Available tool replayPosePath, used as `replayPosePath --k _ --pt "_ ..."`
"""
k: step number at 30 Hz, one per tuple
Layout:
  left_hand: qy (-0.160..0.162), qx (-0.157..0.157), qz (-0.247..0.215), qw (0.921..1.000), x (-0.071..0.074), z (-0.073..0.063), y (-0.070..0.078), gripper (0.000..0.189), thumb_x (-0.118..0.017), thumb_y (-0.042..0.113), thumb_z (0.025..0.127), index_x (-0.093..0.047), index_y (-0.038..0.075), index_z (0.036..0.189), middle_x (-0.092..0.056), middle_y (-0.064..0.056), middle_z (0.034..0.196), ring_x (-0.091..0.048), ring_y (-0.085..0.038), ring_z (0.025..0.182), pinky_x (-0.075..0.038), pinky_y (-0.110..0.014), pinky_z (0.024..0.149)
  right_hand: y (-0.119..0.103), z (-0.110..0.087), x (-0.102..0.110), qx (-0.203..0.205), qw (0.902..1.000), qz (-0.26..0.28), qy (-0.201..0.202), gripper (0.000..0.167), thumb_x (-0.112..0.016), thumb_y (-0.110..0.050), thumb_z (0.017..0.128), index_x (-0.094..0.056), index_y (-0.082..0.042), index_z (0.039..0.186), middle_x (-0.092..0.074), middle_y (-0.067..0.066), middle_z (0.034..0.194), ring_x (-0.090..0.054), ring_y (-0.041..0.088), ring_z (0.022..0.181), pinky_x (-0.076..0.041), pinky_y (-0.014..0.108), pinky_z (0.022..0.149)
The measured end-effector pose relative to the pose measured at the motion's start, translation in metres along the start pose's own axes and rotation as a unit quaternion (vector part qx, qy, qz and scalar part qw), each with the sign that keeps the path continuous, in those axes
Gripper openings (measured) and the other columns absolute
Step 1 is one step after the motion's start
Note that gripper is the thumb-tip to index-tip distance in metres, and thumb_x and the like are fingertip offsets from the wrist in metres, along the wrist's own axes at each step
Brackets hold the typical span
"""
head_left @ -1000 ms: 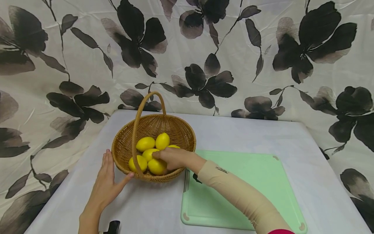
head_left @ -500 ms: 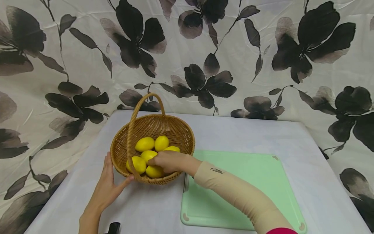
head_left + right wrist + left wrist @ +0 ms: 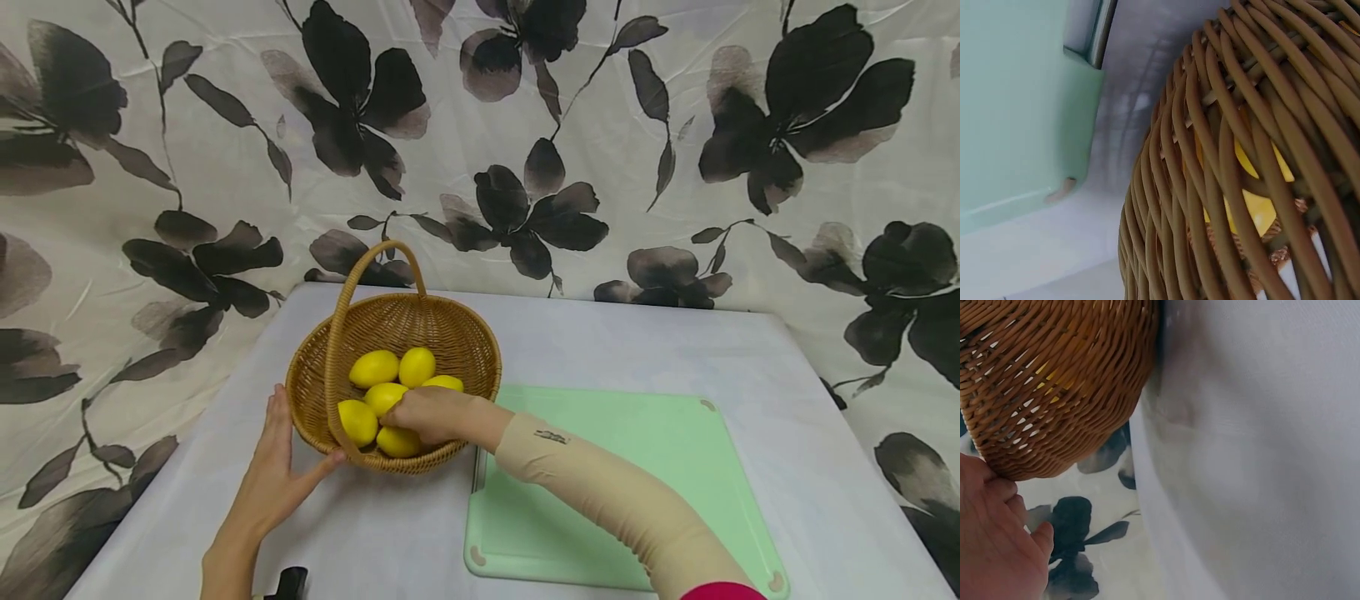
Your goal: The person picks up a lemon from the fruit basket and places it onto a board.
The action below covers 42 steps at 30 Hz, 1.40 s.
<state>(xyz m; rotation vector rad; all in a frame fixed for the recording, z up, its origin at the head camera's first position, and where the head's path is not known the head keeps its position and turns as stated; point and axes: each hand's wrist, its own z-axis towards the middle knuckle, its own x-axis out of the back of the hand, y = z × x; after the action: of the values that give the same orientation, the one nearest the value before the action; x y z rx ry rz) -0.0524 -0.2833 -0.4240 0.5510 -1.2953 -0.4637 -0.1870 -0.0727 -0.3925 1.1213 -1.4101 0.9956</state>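
Note:
A brown wicker basket with a tall handle stands at the left of the table. Several yellow lemons lie inside it. My left hand rests against the basket's left side, fingers straight and thumb at the near rim; in the left wrist view this hand touches the basket edge. Over the rim and down among the lemons reaches my right hand, partly covering a near lemon. Its fingertips are hidden. Through the weave in the right wrist view, yellow shows, but no hand does.
A light green cutting board lies on the white tablecloth, just right of the basket and under the right forearm. Behind the table hangs a curtain with dark flowers. A black object sits by the left wrist.
The basket has tipped slightly toward me, and its handle leans further left. The lemons near my right hand have shifted a little. The right hand has moved slightly left; the left stays put.

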Motion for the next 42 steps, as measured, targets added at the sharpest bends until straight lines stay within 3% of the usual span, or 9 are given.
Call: replayPosePath --k 6,10,15,22,30,42 --pt "0.001 -0.008 -0.017 0.9998 -0.004 0.005 0.002 0.113 -0.071 0.041 0.084 0.017 0.019 0.152 0.017 -0.005 0.161 0.01 -0.035 0.149 -0.006 -0.066 0.115 0.008 -0.009 0.001 -0.02 0.9974 0.067 0.018 0.033 -0.066 0.0 0.086 -0.068 -0.018 0.114 -0.065 -0.008 0.092 -0.052 0.003 0.071 -0.045 0.008 0.067" --pt "-0.001 -0.007 -0.022 0.9997 -0.005 0.007 0.005 0.113 -0.071 0.041 0.085 0.017 0.017 0.152 0.017 -0.005 0.161 0.009 -0.036 0.149 -0.005 -0.066 0.116 0.013 -0.018 0.006 -0.033 0.9917 0.119 0.038 0.043 -0.072 -0.005 0.082 -0.065 -0.018 0.123 -0.069 -0.006 0.103 -0.057 0.003 0.077 -0.048 0.008 0.074" --pt "0.001 -0.004 -0.023 0.9997 -0.005 0.007 0.005 0.113 -0.07 0.041 0.085 0.017 0.015 0.152 0.017 -0.006 0.16 0.01 -0.036 0.149 -0.004 -0.065 0.116 0.019 -0.028 0.013 -0.043 0.9853 0.153 0.062 0.055 -0.077 -0.016 0.081 -0.059 -0.012 0.133 -0.066 -0.001 0.124 -0.063 0.007 0.1 -0.049 0.012 0.09" --pt "-0.005 0.004 -0.014 0.9999 -0.005 0.006 0.005 0.113 -0.069 0.043 0.086 0.017 0.012 0.152 0.018 -0.007 0.16 0.01 -0.038 0.149 -0.005 -0.066 0.115 0.026 -0.045 0.025 -0.048 0.9723 0.197 0.117 0.067 -0.08 -0.024 0.079 -0.053 -0.008 0.138 -0.058 0.002 0.137 -0.056 0.015 0.125 -0.043 0.021 0.106" --pt "-0.01 0.015 -0.012 0.9998 0.0 0.003 0.005 0.113 -0.068 0.044 0.086 0.02 0.014 0.151 0.02 -0.006 0.159 0.011 -0.039 0.148 -0.002 -0.066 0.115 0.031 -0.064 0.042 -0.043 0.9623 0.214 0.162 0.068 -0.08 -0.023 0.079 -0.052 -0.005 0.138 -0.057 0.008 0.138 -0.055 0.02 0.127 -0.044 0.027 0.107" --pt "-0.01 0.012 -0.002 0.9999 -0.004 0.005 0.006 0.112 -0.066 0.044 0.087 0.02 0.013 0.15 0.019 -0.009 0.159 0.011 -0.041 0.147 -0.003 -0.067 0.114 0.044 -0.095 0.044 -0.069 0.9494 0.22 0.213 0.068 -0.081 -0.022 0.078 -0.052 -0.003 0.137 -0.057 0.01 0.137 -0.055 0.022 0.127 -0.044 0.028 0.108"
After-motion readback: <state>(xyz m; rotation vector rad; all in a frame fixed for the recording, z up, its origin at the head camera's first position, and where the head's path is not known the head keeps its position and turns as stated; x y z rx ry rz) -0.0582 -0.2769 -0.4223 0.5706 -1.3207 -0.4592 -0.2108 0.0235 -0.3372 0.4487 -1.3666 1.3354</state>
